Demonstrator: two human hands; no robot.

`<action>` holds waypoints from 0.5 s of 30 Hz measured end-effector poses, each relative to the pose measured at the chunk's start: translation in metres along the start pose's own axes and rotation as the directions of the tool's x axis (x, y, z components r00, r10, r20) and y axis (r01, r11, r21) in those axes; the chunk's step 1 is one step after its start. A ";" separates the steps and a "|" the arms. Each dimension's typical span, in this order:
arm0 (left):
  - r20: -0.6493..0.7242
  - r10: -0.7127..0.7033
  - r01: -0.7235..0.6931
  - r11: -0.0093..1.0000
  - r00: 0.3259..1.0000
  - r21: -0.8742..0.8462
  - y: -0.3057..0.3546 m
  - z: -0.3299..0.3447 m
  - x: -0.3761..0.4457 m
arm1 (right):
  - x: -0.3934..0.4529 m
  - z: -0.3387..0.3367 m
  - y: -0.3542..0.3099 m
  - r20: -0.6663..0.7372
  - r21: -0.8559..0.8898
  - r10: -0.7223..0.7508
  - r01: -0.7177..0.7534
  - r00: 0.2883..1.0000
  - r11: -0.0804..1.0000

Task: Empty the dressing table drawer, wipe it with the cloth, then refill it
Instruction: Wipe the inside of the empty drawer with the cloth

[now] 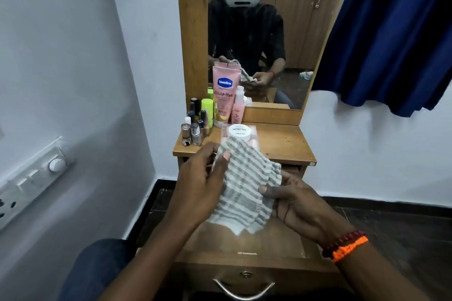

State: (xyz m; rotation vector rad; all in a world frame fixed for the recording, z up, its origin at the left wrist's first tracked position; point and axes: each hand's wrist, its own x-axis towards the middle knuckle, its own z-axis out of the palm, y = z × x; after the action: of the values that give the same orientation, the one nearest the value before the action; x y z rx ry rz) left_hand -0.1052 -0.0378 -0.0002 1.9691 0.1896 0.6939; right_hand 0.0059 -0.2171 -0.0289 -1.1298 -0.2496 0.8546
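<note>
A grey-and-white striped cloth point(244, 186) is held between both hands above the pulled-out wooden drawer point(244, 261). My left hand point(198, 183) grips the cloth's left side, thumb on top. My right hand point(296, 203) pinches its right side, thumb pressed on the fabric. What shows of the drawer's inside is bare wood; the cloth and hands hide much of it. On the dressing table top point(286, 142) stand a pink Vaseline tube point(223, 95), a pink bottle point(237, 107), several nail polish bottles point(194, 127) and a white jar point(239, 132).
A mirror point(269, 32) rises behind the table top and reflects me. A blue curtain point(391, 32) hangs at the right. The white wall at the left carries a switch panel point(36, 173). The drawer's metal handle point(243, 288) is near the bottom edge.
</note>
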 end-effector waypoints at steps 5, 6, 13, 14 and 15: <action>-0.003 0.121 -0.111 0.915 0.993 0.389 0.002 0.012 0.020 | 0.001 -0.003 0.000 -0.303 -0.451 -0.119 -0.032 0.945 0.892; 0.005 0.132 -0.119 0.874 0.991 0.471 0.003 0.016 0.023 | 0.003 -0.002 0.002 -0.331 -0.489 -0.165 -0.020 0.929 0.872; 0.186 -0.011 -0.117 0.740 0.983 0.662 0.017 0.075 0.009 | 0.017 0.023 -0.003 -0.015 0.196 0.126 -0.121 0.992 0.973; 0.189 -0.032 -0.101 0.752 0.981 0.652 0.014 0.082 0.005 | 0.024 0.020 0.000 -0.023 0.235 0.135 -0.126 0.991 0.964; 0.190 -0.053 -0.080 0.773 0.980 0.629 0.010 0.085 0.002 | 0.032 0.017 0.004 -0.038 0.232 0.151 -0.138 0.988 0.963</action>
State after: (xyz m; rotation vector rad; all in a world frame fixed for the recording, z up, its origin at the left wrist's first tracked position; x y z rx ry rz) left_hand -0.0588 -0.1067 -0.0190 2.6822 0.3207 0.4630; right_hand 0.0154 -0.1823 -0.0323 -0.9621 -0.0206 0.9539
